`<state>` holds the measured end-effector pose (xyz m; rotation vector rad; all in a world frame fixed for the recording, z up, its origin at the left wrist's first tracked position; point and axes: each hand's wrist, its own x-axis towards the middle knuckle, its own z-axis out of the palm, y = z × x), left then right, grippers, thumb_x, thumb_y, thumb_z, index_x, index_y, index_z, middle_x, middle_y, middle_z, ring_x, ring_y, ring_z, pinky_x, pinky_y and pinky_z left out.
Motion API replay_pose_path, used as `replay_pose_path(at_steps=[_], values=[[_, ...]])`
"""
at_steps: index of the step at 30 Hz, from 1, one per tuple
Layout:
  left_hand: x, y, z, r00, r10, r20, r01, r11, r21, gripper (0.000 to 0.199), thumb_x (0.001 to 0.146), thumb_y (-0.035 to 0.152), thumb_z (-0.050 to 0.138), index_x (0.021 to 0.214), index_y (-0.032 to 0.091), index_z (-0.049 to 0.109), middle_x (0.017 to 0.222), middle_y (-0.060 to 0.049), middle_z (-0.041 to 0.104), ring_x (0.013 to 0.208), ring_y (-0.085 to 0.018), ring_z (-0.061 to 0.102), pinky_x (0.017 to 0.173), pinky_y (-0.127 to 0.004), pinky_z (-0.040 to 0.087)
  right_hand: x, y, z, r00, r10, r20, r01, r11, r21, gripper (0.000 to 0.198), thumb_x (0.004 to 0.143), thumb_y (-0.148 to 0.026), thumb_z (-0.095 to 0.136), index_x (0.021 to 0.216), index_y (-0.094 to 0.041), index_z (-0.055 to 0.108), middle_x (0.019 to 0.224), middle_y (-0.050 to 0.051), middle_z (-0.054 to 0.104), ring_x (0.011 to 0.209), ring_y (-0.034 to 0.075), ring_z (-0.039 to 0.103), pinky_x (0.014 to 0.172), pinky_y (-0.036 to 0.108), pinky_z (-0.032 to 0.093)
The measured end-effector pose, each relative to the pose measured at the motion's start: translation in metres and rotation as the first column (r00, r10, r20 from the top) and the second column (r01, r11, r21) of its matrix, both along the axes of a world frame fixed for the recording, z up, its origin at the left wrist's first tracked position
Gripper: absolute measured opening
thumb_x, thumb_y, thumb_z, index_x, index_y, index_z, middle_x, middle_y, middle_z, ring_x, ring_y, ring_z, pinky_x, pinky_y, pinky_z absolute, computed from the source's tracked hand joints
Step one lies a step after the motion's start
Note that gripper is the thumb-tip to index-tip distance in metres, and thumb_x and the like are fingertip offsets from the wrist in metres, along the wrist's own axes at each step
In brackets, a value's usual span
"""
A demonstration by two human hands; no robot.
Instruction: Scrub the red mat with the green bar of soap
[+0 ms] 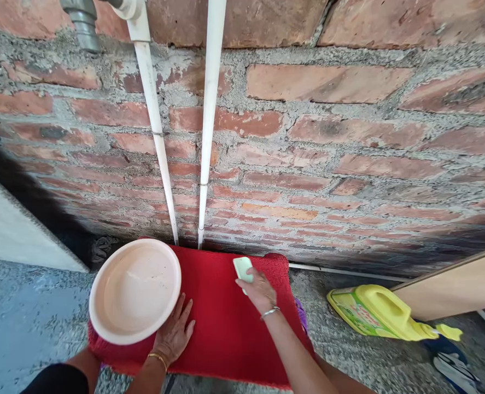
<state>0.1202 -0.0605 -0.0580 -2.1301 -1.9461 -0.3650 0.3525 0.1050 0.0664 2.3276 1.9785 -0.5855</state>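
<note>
A red cloth (221, 317) is spread flat under both hands, over a raised surface that it mostly hides. My left hand (174, 331) rests palm down on it with the fingers stretched out, close beside the rim of a pale pink basin (97, 306). The basin stands on the left part of the cloth; some small dark specks show inside. Above the cloth's right part, my right hand (261, 293) grips a pale green, rounded rectangular bar (242, 267), which looks like soap. Whether the bar touches the cloth is unclear.
A yellow jug (377, 312) with a pump top lies on the rough floor at right, near a dark shoe (455, 366). Behind the cloth rises a brick wall (328, 158) with two white pipes (209, 109). Pale panels (16, 230) lean at both sides.
</note>
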Motion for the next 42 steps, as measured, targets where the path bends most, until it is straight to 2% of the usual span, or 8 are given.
replay_pose_path(at_steps=[7, 11, 20, 27, 30, 34, 38, 42], values=[[-0.001, 0.000, -0.004, 1.000, 0.019, 0.004, -0.019, 0.999, -0.044, 0.050, 0.089, 0.042, 0.045, 0.137, 0.029, 0.049, 0.145, -0.006, 0.048, 0.133, -0.026, 0.044, 0.108, -0.043, 0.040, -0.142, 0.017, 0.009, 0.910, 0.393, -0.134, -0.398, 0.917, -0.014, 0.041, 0.077, -0.044, 0.064, 0.115, -0.028, 0.059, 0.113, 0.006, 0.059, 0.103, 0.021, 0.058, 0.081, 0.030, 0.043], [0.000, -0.001, -0.006, 0.999, 0.025, 0.029, -0.023, 0.998, -0.062, 0.051, 0.089, 0.043, 0.046, 0.139, 0.030, 0.048, 0.146, -0.005, 0.047, 0.132, -0.027, 0.044, 0.109, -0.044, 0.039, -0.159, 0.028, 0.004, 0.866, 0.488, -0.111, -0.493, 0.870, -0.023, 0.042, 0.076, -0.042, 0.064, 0.116, -0.026, 0.059, 0.116, 0.009, 0.057, 0.105, 0.024, 0.057, 0.084, 0.033, 0.041], [-0.001, -0.002, -0.007, 0.998, 0.019, 0.061, -0.015, 0.998, -0.066, 0.051, 0.088, 0.042, 0.048, 0.138, 0.032, 0.048, 0.148, -0.004, 0.044, 0.134, -0.027, 0.042, 0.112, -0.045, 0.034, -0.002, 0.049, 0.006, 0.996, 0.086, -0.008, -0.086, 0.990, -0.116, 0.046, 0.080, -0.047, 0.059, 0.121, -0.027, 0.055, 0.114, 0.008, 0.057, 0.105, 0.023, 0.059, 0.084, 0.033, 0.044], [0.001, -0.001, -0.002, 0.999, 0.027, 0.031, -0.026, 0.999, -0.029, 0.048, 0.088, 0.041, 0.049, 0.135, 0.030, 0.052, 0.146, -0.004, 0.047, 0.133, -0.026, 0.043, 0.110, -0.043, 0.038, 0.100, 0.037, 0.024, 0.964, -0.258, 0.069, 0.264, 0.960, -0.096, 0.048, 0.084, -0.050, 0.051, 0.123, -0.022, 0.055, 0.115, 0.019, 0.059, 0.101, 0.030, 0.063, 0.081, 0.040, 0.044], [0.000, -0.001, 0.000, 0.999, 0.018, 0.030, -0.017, 0.999, -0.040, 0.048, 0.088, 0.041, 0.049, 0.135, 0.030, 0.052, 0.146, -0.004, 0.048, 0.133, -0.026, 0.043, 0.110, -0.044, 0.038, 0.073, 0.028, 0.024, 0.979, -0.204, 0.026, 0.205, 0.976, -0.074, 0.049, 0.085, -0.050, 0.051, 0.124, -0.022, 0.054, 0.115, 0.017, 0.058, 0.102, 0.028, 0.062, 0.081, 0.037, 0.044], [-0.002, -0.001, -0.001, 0.999, 0.017, 0.039, -0.014, 0.997, -0.081, 0.051, 0.087, 0.041, 0.049, 0.137, 0.030, 0.049, 0.147, -0.004, 0.046, 0.134, -0.027, 0.042, 0.111, -0.044, 0.036, -0.018, 0.012, 0.012, 0.993, 0.083, -0.084, -0.088, 0.994, -0.059, 0.042, 0.078, -0.047, 0.061, 0.116, -0.030, 0.057, 0.112, 0.005, 0.059, 0.101, 0.020, 0.061, 0.080, 0.029, 0.044], [-0.002, -0.001, -0.002, 0.999, 0.019, 0.046, -0.015, 0.996, -0.089, 0.052, 0.088, 0.042, 0.047, 0.138, 0.027, 0.049, 0.147, -0.006, 0.046, 0.134, -0.027, 0.041, 0.112, -0.044, 0.035, -0.108, -0.008, 0.000, 0.927, 0.340, -0.156, -0.349, 0.936, -0.035, 0.041, 0.074, -0.044, 0.067, 0.111, -0.030, 0.060, 0.109, 0.004, 0.059, 0.101, 0.020, 0.059, 0.081, 0.028, 0.042], [-0.002, 0.000, -0.002, 0.998, 0.025, 0.052, -0.021, 0.996, -0.088, 0.051, 0.089, 0.043, 0.046, 0.137, 0.026, 0.051, 0.146, -0.007, 0.047, 0.132, -0.027, 0.043, 0.111, -0.045, 0.036, -0.144, -0.017, -0.004, 0.878, 0.447, -0.173, -0.463, 0.884, -0.064, 0.043, 0.072, -0.042, 0.068, 0.112, -0.027, 0.060, 0.113, 0.006, 0.058, 0.103, 0.022, 0.057, 0.082, 0.030, 0.041]])
